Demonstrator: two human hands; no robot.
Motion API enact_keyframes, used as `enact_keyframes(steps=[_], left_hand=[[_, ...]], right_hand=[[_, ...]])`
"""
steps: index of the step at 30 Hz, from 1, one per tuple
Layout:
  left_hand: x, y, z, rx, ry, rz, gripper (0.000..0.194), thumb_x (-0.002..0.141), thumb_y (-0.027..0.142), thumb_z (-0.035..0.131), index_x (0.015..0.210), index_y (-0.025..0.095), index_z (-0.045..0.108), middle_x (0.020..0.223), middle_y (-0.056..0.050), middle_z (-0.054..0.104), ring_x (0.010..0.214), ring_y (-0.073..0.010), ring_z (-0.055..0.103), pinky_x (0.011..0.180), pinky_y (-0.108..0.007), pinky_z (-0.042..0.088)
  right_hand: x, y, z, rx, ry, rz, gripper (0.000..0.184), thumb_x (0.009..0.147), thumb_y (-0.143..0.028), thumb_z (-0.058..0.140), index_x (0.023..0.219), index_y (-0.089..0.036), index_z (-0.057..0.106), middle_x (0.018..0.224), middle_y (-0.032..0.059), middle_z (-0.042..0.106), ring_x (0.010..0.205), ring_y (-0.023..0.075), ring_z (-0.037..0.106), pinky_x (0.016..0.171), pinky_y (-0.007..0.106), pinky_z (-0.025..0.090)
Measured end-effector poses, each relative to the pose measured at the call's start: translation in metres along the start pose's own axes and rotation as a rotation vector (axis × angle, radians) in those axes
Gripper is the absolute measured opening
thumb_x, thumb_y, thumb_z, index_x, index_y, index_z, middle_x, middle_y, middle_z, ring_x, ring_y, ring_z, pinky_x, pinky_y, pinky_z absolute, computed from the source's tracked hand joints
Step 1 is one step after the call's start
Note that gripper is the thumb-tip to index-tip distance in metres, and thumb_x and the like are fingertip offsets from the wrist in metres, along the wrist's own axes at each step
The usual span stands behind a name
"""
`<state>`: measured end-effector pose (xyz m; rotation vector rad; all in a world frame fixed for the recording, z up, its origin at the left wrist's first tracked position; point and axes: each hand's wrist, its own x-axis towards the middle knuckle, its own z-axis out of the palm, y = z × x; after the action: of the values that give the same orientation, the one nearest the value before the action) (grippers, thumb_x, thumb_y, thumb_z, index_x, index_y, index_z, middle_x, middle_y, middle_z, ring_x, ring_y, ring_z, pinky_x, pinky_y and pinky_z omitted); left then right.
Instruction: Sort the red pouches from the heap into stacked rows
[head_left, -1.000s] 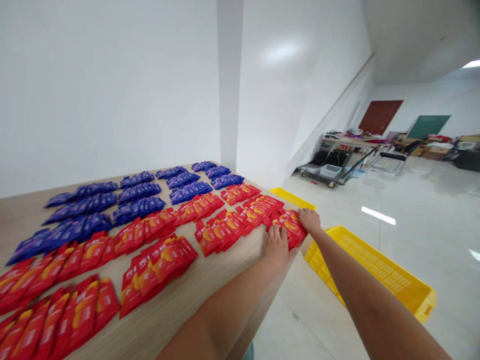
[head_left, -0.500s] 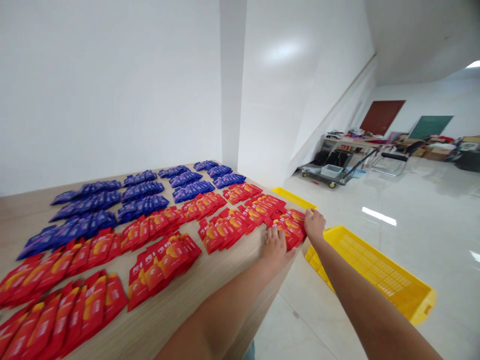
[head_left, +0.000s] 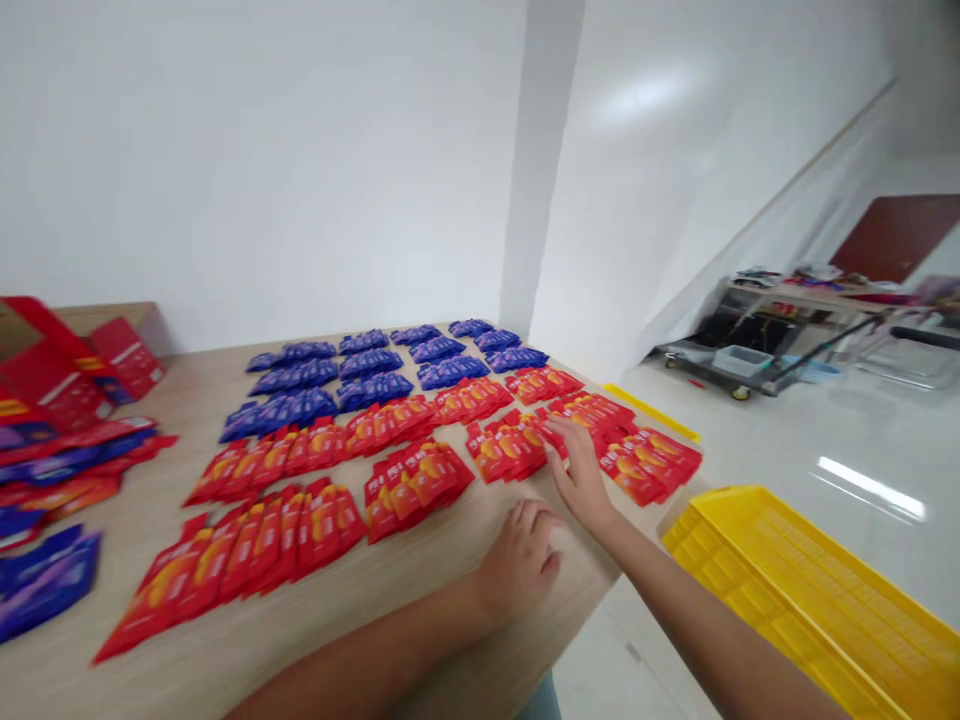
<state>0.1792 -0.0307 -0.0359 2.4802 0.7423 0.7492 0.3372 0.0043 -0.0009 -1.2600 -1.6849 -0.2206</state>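
Note:
Overlapping red packets with orange pictures lie in fanned groups on the wooden table (head_left: pixel 330 625). My right hand (head_left: pixel 583 480) is over their front edge, its fingers apart and holding nothing. A fanned group of red packets (head_left: pixel 651 462) lies just right of it at the table's corner. Closer to me, my left hand (head_left: pixel 517 560) is low over the bare wood with loosely bent fingers and nothing in them. Whether it touches the wood I cannot tell. Behind the red groups are rows of dark blue packets (head_left: pixel 375 388).
On the left, an open red box (head_left: pixel 60 385) sits behind a mixed pile of red and blue packets (head_left: pixel 71 465). A yellow crate (head_left: pixel 795 600) is on the floor beyond the table's right edge. A flatbed trolley (head_left: pixel 724 372) is farther back by the wall.
Both hands have come away from the red packets at the right corner. The view has swung left, bringing the red box and the mixed pile into sight.

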Motion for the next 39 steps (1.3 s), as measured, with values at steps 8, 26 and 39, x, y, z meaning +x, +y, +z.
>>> enact_keyframes(steps=[8, 26, 39], left_hand=[[-0.151, -0.076, -0.165, 0.331, 0.376, -0.329, 0.025, 0.087, 0.022, 0.041, 0.109, 0.021, 0.053, 0.114, -0.007, 0.057, 0.113, -0.0207, 0.048, 0.101, -0.039, 0.039], [-0.31, -0.252, -0.377, 0.939, 0.265, -1.154, 0.05, 0.092, 0.039, 0.029, 0.138, 0.019, 0.038, 0.147, -0.012, 0.037, 0.133, -0.032, 0.031, 0.101, -0.056, 0.029], [-0.33, -0.249, -0.416, 0.916, 0.085, -1.347, 0.048, 0.072, 0.053, 0.053, 0.101, 0.017, 0.066, 0.112, -0.017, 0.065, 0.109, -0.0384, 0.055, 0.089, -0.05, 0.041]], right_hand=[[0.009, -0.139, 0.114, 0.354, -0.093, -0.156, 0.03, 0.089, -0.02, 0.042, 0.116, -0.025, 0.054, 0.117, 0.0093, 0.057, 0.113, 0.0247, 0.05, 0.097, 0.049, 0.039], [-0.019, -0.189, 0.185, 0.266, -0.103, -0.286, 0.029, 0.085, -0.016, 0.044, 0.109, -0.027, 0.056, 0.116, 0.0096, 0.057, 0.112, 0.0271, 0.051, 0.092, 0.05, 0.041], [-0.027, -0.199, 0.186, 0.321, -0.183, -0.373, 0.029, 0.084, -0.011, 0.046, 0.107, -0.023, 0.057, 0.117, 0.0103, 0.057, 0.113, 0.0248, 0.051, 0.09, 0.044, 0.044]])
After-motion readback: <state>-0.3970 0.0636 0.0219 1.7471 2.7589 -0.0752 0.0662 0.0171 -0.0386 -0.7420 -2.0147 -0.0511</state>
